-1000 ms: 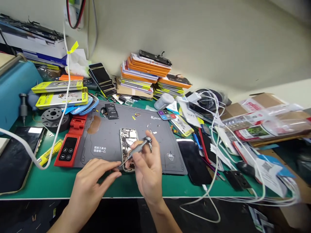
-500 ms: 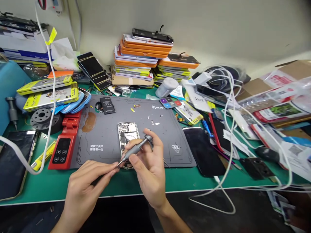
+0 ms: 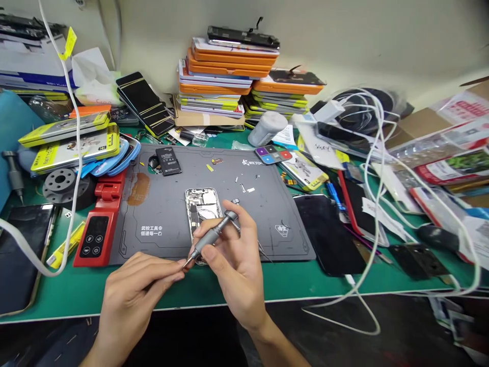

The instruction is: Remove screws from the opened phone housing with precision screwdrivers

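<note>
My right hand [image 3: 237, 265] is closed around a grey precision screwdriver [image 3: 212, 237], which slants down to the left. At its tip, the fingers of my left hand [image 3: 141, 285] are pinched together; any tiny part between them is too small to make out. A thin pointed metal tool [image 3: 264, 251] sticks out behind my right hand, its other end hidden by the fingers. Beneath the hands, an opened phone [image 3: 206, 199] with bare inner parts lies on the grey work mat [image 3: 153, 209], its lower part mostly covered by the screwdriver and fingers.
A phone battery [image 3: 168, 161] and small metal pieces [image 3: 243, 187] lie on the mat. The red device [image 3: 91, 239] borders it on the left, a black phone [image 3: 330, 232] on the right. Stacked boxes [image 3: 229, 66] stand behind. White cables [image 3: 378, 204] loop over the right side.
The view has shifted slightly. The screwdriver's cap end now shows more clearly above my right fingers, and more of the thin pointed tool is visible. Both hands keep nearly the same grip.
</note>
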A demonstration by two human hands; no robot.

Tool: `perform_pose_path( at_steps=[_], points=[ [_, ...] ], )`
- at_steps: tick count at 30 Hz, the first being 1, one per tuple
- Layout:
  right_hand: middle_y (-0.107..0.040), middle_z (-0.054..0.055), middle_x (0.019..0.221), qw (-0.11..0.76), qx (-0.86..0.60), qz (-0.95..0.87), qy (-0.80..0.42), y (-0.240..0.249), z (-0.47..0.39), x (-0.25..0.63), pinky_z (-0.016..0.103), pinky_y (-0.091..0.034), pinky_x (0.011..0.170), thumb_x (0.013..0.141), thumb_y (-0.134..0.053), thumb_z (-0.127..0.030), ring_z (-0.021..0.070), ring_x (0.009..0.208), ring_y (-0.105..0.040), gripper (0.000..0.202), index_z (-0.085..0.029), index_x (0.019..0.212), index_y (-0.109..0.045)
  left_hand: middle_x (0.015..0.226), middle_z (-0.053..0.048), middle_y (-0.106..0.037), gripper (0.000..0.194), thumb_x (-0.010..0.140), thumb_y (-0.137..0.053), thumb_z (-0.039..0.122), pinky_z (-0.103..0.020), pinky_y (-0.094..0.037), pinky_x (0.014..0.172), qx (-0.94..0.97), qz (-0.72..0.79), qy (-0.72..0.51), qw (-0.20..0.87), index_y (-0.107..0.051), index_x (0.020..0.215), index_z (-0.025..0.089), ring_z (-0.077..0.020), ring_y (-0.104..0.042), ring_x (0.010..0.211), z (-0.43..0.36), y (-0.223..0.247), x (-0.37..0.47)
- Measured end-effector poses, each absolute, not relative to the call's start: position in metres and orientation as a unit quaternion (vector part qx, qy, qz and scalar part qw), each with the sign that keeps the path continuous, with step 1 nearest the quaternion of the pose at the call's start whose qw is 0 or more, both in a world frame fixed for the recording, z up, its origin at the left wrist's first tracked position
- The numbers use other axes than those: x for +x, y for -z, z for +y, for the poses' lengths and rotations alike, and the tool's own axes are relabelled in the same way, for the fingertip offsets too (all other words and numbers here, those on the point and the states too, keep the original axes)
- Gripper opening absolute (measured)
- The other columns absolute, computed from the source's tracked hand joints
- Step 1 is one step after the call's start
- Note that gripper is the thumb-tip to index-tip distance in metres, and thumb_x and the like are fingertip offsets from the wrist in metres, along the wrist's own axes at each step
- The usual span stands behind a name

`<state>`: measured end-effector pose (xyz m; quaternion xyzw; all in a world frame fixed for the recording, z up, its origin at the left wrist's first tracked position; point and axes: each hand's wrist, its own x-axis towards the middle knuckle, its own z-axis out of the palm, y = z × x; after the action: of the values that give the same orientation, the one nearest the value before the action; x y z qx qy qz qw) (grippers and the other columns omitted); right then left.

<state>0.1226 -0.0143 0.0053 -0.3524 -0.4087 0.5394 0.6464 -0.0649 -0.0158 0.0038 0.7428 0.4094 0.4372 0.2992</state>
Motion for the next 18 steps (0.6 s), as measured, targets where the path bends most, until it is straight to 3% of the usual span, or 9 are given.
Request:
perform_pose_path(
  at_steps=[18],
  points=[
    [-0.069, 0.002, 0.111, 0.649, -0.337, -0.416, -0.540, -0.0013, -0.0113, 0.1250, 0.027, -0.071, 0.065, 0.104, -0.069, -0.023, 0.0123, 0.077, -0.072, 0.054, -0.037, 0.152, -0.047, 0.100, 0.005, -0.087, 0.015, 0.105, -0.074, 0.020, -0.025, -0.064, 0.078, 0.746, 0.396, -0.433, 0.316, -0.082, 0.113, 0.029, -0.0121, -0.080, 0.087, -0.0147, -0.0041, -0.0659]
  ],
)
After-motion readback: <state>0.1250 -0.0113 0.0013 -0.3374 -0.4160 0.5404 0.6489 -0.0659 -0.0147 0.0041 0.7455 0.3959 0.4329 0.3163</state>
